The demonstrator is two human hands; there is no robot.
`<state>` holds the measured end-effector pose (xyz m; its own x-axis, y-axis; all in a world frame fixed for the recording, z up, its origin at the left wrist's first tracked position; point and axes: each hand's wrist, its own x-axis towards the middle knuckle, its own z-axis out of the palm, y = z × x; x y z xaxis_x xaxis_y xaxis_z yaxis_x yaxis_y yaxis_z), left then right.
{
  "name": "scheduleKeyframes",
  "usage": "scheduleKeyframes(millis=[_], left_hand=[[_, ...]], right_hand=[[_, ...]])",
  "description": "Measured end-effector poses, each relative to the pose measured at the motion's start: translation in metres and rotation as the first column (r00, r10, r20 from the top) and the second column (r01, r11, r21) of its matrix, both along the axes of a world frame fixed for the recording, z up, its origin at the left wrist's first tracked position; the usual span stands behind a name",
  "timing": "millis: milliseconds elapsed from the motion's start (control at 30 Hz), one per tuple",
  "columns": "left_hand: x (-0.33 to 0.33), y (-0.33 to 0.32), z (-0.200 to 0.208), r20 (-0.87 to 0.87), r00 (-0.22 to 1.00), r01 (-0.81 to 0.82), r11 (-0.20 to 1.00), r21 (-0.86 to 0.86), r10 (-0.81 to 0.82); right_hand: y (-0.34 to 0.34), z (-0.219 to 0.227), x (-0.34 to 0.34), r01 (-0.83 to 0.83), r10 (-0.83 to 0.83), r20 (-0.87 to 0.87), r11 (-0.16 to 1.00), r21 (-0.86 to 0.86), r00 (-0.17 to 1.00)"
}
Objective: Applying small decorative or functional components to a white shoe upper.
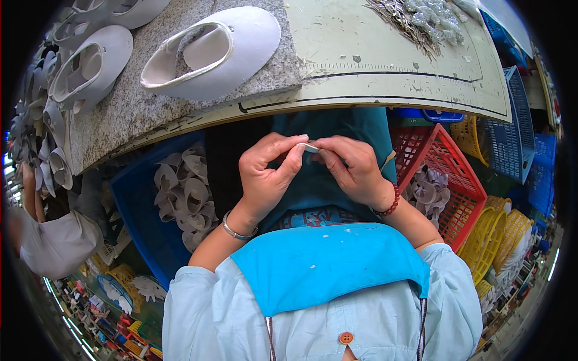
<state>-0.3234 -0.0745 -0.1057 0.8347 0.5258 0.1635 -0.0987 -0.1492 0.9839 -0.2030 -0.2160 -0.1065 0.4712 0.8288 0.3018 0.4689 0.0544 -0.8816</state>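
Over my lap, just in front of the table edge, my left hand (pixel 272 169) pinches a small pale flat strip (pixel 310 147) between thumb and fingers. My right hand (pixel 354 167) is closed at the strip's other end, its thumb and forefinger pressed together there. What kind of piece it is, I cannot make out. A thin beige tip (pixel 389 159) shows beside my right hand, and its other end is hidden. On the table ahead lies a white shoe upper (pixel 256 45) with a round opening, apart from both hands.
More white uppers (pixel 114 51) lie at the table's left, on a grey stone slab (pixel 180 108). Thin metal-looking sticks (pixel 406 24) are heaped at the far right. Below the table stand a blue bin (pixel 135 216) and a red crate (pixel 460 192), both holding white pieces. Another person (pixel 60 240) sits at left.
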Motion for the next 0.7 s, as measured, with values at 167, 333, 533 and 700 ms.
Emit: scheduleKeyframes(millis=[167,333,533,700], left_hand=[[-0.002,-0.002,0.001,-0.025,1.000,-0.020,0.997,-0.080,0.018],[-0.001,-0.002,0.006,-0.025,0.999,-0.041,0.992,-0.122,0.039],[-0.002,0.001,0.009,-0.007,0.999,-0.045,0.996,-0.075,0.045],[0.001,-0.001,0.008,0.018,1.000,-0.015,0.998,-0.055,0.016]], right_hand=[[-0.003,-0.004,0.007,0.024,-0.026,0.158,1.000,0.016,0.987],[-0.006,-0.009,0.013,-0.001,-0.002,0.040,0.998,0.060,0.999],[-0.017,-0.010,0.016,0.068,-0.078,-0.167,0.996,-0.066,0.983],[0.001,-0.005,0.011,0.003,0.004,-0.232,0.999,0.032,0.973]])
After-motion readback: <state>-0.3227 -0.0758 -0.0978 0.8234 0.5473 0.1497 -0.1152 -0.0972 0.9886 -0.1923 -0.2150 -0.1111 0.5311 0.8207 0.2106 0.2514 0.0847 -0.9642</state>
